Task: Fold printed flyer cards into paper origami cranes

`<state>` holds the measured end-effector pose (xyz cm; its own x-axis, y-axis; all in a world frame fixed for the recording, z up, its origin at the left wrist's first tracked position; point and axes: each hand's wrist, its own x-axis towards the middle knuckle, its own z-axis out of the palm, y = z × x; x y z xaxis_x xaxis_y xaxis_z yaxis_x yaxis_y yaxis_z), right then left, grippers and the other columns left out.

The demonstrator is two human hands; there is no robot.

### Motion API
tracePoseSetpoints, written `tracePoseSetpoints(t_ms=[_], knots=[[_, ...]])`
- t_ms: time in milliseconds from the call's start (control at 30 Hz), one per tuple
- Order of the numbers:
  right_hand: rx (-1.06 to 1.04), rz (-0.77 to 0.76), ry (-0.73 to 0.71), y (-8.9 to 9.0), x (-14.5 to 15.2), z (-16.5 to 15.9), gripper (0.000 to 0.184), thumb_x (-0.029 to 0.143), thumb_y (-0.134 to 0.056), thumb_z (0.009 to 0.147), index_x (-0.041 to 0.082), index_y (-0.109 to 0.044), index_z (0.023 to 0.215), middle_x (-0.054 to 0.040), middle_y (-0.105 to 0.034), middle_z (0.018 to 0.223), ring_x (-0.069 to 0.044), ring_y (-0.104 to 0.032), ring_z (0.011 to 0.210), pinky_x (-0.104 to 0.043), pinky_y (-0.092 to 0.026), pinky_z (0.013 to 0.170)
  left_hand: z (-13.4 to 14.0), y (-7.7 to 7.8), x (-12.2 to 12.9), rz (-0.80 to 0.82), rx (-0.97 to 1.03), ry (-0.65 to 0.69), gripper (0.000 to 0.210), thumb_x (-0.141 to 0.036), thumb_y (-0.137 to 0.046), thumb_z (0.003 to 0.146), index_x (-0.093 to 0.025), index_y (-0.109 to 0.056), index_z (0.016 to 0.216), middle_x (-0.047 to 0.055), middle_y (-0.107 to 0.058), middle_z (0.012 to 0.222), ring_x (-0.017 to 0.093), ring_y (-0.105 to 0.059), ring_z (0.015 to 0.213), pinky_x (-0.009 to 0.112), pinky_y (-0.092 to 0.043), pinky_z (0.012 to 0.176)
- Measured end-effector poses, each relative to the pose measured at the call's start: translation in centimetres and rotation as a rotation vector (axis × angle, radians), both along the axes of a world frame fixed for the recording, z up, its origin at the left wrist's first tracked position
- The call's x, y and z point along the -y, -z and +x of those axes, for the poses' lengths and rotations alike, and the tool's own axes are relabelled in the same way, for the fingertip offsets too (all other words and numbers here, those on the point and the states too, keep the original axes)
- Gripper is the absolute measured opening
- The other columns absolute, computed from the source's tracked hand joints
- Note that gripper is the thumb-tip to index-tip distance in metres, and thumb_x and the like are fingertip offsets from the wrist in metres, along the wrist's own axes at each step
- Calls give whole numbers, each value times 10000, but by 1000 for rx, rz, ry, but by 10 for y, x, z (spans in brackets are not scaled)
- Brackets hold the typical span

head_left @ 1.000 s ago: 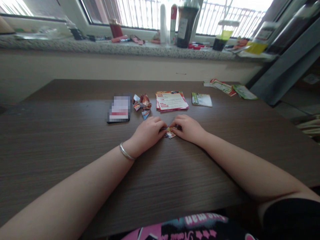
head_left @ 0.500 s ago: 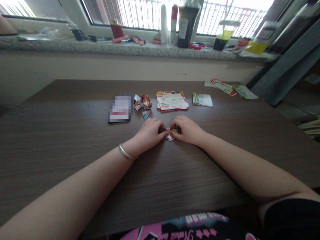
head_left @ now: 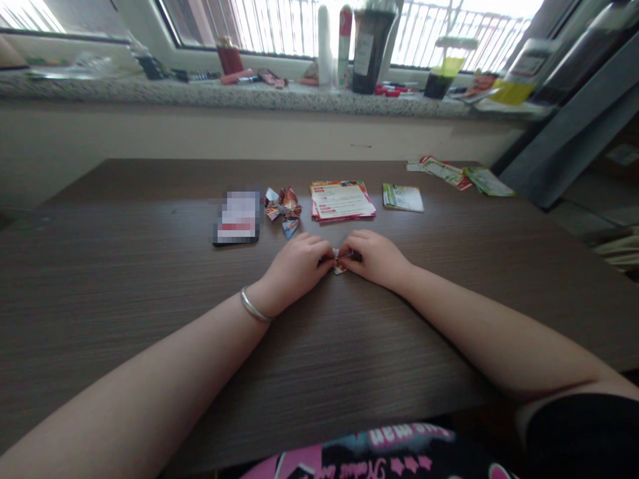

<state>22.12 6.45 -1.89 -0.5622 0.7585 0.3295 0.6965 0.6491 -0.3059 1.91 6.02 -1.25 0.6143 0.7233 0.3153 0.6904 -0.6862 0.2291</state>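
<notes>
Both hands meet over the middle of the brown table (head_left: 319, 346). My left hand (head_left: 305, 263), with a silver bangle on its wrist, pinches one side of a small folded piece of printed paper (head_left: 339, 269). From the other side my right hand (head_left: 372, 258) pinches the same paper, thumb and fingertips closed on it. Fingers cover most of the paper; only white and reddish bits show. Just beyond my left hand lies a folded paper piece (head_left: 288, 207) in brown, red and blue print, with pointed flaps.
Behind my hands lie a stack of printed cards (head_left: 343, 201), a smaller stack of green and white cards (head_left: 403, 197) and a blurred-out flat object (head_left: 237, 218). More printed papers (head_left: 446, 174) lie at the back right. Bottles and cups crowd the stone windowsill (head_left: 200, 94).
My fingertips have drawn closer together, and less of the small paper shows between them. The whole view has shifted slightly; the other things on the table stay put.
</notes>
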Motion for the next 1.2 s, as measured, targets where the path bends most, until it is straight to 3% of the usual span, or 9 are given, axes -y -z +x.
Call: tracePoseSetpoints(t_ms=[300, 600, 933, 1200], knots=[[91, -51, 48, -3, 1, 3, 111, 298, -633, 866, 197, -660, 828, -41, -656, 868, -174, -574, 842, -273, -391, 717, 0, -4, 0, -76, 2, -51, 94, -192, -621, 857, -155, -662, 781, 42, -641, 800, 186, -588, 778, 291, -452, 707], [160, 10, 54, -6, 3, 4, 169, 332, -578, 911, 203, -643, 823, -35, -650, 892, -164, -575, 821, -266, -355, 652, -10, -13, -9, -214, -29, 42, 107, -166, -610, 867, -167, -716, 880, 48, -680, 858, 173, -617, 815, 286, -476, 778], [184, 24, 98, -6, 2, 8, 131, 322, -590, 899, 219, -648, 841, -29, -667, 920, -170, -590, 825, -273, -351, 625, -15, -18, -7, -94, -238, 3, 156, -171, -536, 886, -153, -691, 871, 72, -650, 865, 188, -612, 797, 292, -481, 746], [128, -1, 154, -4, -8, 19, 136, 336, -603, 889, 221, -654, 838, -17, -687, 952, -173, -603, 853, -273, -375, 650, -19, -13, -10, -56, -232, -81, 200, -188, -480, 898, -153, -667, 836, 84, -645, 882, 207, -613, 831, 314, -486, 768]])
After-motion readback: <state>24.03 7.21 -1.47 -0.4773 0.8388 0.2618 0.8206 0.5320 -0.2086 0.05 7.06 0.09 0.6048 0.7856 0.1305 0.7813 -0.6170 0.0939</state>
